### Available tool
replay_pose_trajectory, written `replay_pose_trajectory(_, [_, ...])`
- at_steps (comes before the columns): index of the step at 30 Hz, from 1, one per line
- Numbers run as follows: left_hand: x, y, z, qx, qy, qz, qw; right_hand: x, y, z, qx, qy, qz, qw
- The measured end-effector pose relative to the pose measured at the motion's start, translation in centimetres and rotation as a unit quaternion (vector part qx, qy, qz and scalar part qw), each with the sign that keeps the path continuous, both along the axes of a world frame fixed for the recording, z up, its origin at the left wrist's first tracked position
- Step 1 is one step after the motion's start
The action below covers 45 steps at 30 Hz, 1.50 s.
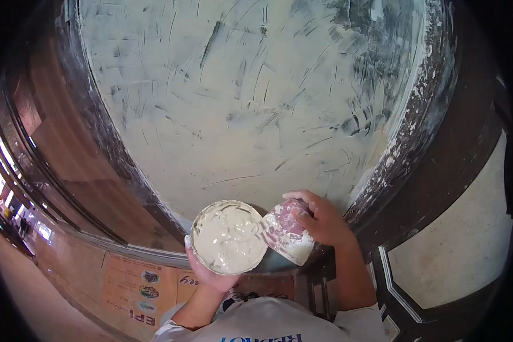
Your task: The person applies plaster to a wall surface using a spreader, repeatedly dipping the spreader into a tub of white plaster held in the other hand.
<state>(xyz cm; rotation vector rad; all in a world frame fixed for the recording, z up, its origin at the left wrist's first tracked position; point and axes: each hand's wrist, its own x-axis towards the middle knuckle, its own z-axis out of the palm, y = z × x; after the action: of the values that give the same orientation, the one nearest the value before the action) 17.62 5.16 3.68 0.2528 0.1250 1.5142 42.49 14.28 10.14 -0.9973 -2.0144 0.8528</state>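
Observation:
My left hand (215,278) holds up a round tub (195,235) from beneath and along its side. Thick, glossy off-white putty (228,239) fills much of it. Just to the right, my right hand (320,221) is closed around a flat pinkish putty spreader (289,228), thumb on its face. White putty is smeared over the spreader, and its left corner meets or overlaps the tub's rim. White residue marks the fingertips of both hands. In front stands a broad panel (228,125) coated in pale putty, with dark streaks showing through, mostly at the upper right.
Dark frame edges spotted with putty border the panel on the left (111,134) and right (402,151). A brown glossy surface lies at the left. Flattened printed cardboard (134,290) covers part of the floor. Dark framing with a pale panel (456,239) stands at the right.

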Motion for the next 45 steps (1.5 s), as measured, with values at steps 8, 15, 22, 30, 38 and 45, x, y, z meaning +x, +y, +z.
replay_pose_trajectory(8, [-0.6, -0.3, -0.1, -0.002, -0.039, 0.001, 0.999, -0.7, -2.4, 1.9, 0.087, -0.012, -0.034, 0.996])
replay_pose_trajectory(15, [-1.3, 0.0, 0.6, 0.015, -0.053, 0.016, 0.998, 1.1, -3.4, -2.6, 0.168, -0.102, -0.087, 0.977])
replay_pose_trajectory(22, [-0.3, -0.4, 0.8, 0.007, -0.04, -0.004, 0.999, 5.4, -2.2, -5.8, 0.004, 0.105, -0.13, 0.986])
replay_pose_trajectory(30, [0.1, -1.3, 0.4, -0.024, -0.028, 0.015, 0.999, 5.9, 2.3, 2.4, 0.01, 0.388, -0.19, 0.902])
replay_pose_trajectory(38, [-0.3, -3.3, 0.4, -0.031, -0.019, 0.047, 0.998, 4.2, 2.3, -1.2, 0.035, 0.592, -0.242, 0.768])
replay_pose_trajectory(45, [0.6, -3.2, 0.4, -0.028, -0.013, 0.035, 0.999, 5.3, 5.8, 0.2, 0.169, 0.271, -0.315, 0.894])
